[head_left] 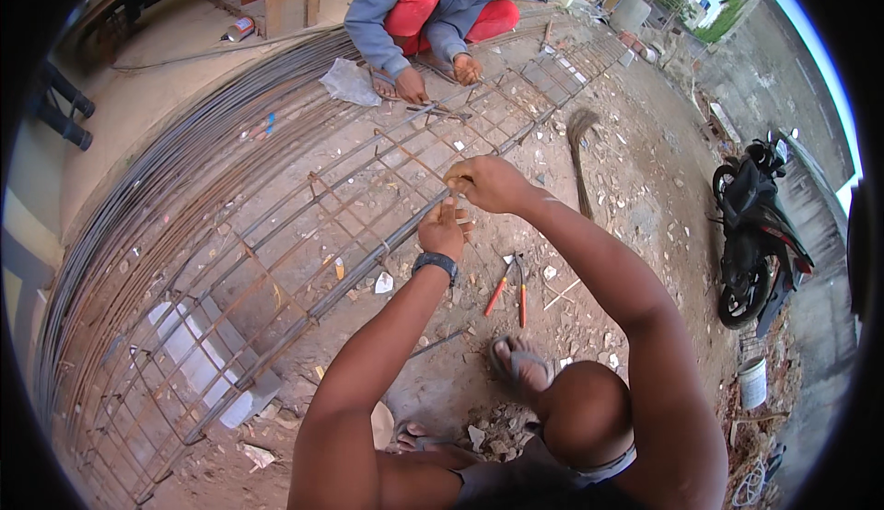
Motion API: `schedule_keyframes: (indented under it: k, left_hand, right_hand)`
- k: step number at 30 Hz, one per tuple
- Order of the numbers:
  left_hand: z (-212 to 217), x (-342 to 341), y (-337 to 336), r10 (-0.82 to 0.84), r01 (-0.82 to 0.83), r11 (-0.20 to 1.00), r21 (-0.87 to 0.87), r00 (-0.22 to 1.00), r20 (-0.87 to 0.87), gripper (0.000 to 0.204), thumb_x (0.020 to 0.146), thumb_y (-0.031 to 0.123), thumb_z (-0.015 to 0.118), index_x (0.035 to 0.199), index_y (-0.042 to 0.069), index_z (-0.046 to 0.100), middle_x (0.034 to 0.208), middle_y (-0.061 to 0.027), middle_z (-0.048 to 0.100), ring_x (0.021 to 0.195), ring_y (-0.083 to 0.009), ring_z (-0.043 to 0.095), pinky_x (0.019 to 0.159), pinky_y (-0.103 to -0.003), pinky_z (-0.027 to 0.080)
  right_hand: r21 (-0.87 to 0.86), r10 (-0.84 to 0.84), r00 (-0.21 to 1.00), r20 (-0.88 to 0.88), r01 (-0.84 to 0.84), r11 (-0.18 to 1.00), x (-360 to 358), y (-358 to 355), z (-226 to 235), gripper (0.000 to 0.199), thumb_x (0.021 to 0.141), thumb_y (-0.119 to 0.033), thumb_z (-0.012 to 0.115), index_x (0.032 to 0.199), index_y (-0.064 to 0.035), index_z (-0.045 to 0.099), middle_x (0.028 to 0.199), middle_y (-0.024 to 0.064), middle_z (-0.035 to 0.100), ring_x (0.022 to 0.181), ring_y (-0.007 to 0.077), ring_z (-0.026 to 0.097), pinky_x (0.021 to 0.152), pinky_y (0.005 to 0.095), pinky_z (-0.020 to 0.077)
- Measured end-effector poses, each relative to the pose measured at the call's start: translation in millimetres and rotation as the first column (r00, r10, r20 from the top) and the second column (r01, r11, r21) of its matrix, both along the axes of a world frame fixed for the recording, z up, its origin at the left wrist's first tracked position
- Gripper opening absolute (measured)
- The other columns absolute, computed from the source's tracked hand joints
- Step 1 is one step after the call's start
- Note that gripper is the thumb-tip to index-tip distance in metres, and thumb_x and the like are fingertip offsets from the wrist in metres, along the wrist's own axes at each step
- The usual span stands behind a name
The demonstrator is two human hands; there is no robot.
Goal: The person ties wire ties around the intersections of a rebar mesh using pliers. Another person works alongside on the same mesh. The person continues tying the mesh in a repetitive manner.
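A long rebar cage (318,199) runs diagonally from lower left to upper right. My right hand (493,183) is at its near long bar (396,237), thumb and fingers pinched together. Just below it, my left hand (445,232), with a dark watch (436,265) on the wrist, points its thumb and forefinger up to the same spot; its other fingers are partly spread. Whatever is between my fingertips is too small to make out. Pliers with red handles (498,291) and a second hand tool with orange handles (523,300) lie on the dirt near my foot.
Across the cage a person (401,22) crouches, hands at the bars, near dark pincers (440,112). Loose rods (147,179) lie to the left. A pale block (198,349) sits under the cage. A twig broom (579,156), motorcycle (757,225) and bucket (752,383) are at right.
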State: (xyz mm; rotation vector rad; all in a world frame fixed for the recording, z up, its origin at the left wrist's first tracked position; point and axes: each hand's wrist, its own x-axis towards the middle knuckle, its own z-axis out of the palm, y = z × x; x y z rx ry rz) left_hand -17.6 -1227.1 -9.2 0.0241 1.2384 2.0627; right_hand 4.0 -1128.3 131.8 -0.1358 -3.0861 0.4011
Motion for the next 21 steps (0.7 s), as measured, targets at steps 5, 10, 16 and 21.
schedule_keyframes:
  k: [5, 10, 16, 21]
  left_hand:
    - [-10.1, 5.6, 16.8, -0.009, -0.008, 0.995, -0.104, 0.986, -0.165, 0.032, 0.103, 0.032, 0.057, 0.103, 0.001, 0.067, 0.083, -0.0058, 0.065, 0.061, -0.0155, 0.067, 0.049, -0.027, 0.053]
    - [-11.7, -6.6, -0.8, -0.005, -0.008, 0.997, -0.083, 0.988, -0.155, 0.030, 0.103, 0.028, 0.058, 0.103, 0.000, 0.067, 0.086, -0.0054, 0.066, 0.068, -0.0167, 0.069, 0.053, -0.028, 0.055]
    - [8.6, 15.0, 7.2, 0.192, -0.191, 0.981, -0.029, 0.980, 0.051, 0.020, 0.100, 0.020, 0.061, 0.106, 0.001, 0.063, 0.098, -0.0076, 0.065, 0.081, -0.0205, 0.071, 0.062, -0.033, 0.060]
    - [23.6, 27.8, 23.8, 0.308, -0.305, 0.951, -0.039, 0.938, 0.159, 0.022, 0.097, 0.011, 0.064, 0.116, 0.003, 0.055, 0.100, -0.0112, 0.065, 0.086, -0.0232, 0.071, 0.065, -0.036, 0.062]
  right_hand:
    - [0.172, -0.076, 0.962, 0.262, 0.031, 0.985, -30.8, 2.0, -16.0, 0.023, 0.088, -0.028, 0.067, 0.094, -0.0071, 0.074, 0.092, 0.0168, 0.072, 0.088, 0.0363, 0.068, 0.078, 0.0463, 0.0534]
    - [0.205, 0.015, 1.000, 0.023, -0.020, 0.978, -41.1, -0.4, -29.1, 0.020, 0.091, -0.024, 0.064, 0.090, -0.0046, 0.069, 0.088, 0.0198, 0.069, 0.086, 0.0396, 0.067, 0.075, 0.0479, 0.0520]
    - [-0.023, 0.017, 0.992, -0.124, -0.019, 1.000, -39.1, 32.0, -38.1, 0.018, 0.094, -0.022, 0.062, 0.094, -0.0045, 0.060, 0.085, 0.0194, 0.066, 0.084, 0.0416, 0.064, 0.072, 0.0499, 0.0492]
    - [-0.034, 0.113, 0.987, -0.114, -0.117, 0.993, -30.0, 36.2, -40.9, 0.016, 0.094, -0.021, 0.062, 0.095, -0.0053, 0.059, 0.088, 0.0165, 0.065, 0.086, 0.0399, 0.064, 0.074, 0.0490, 0.0490]
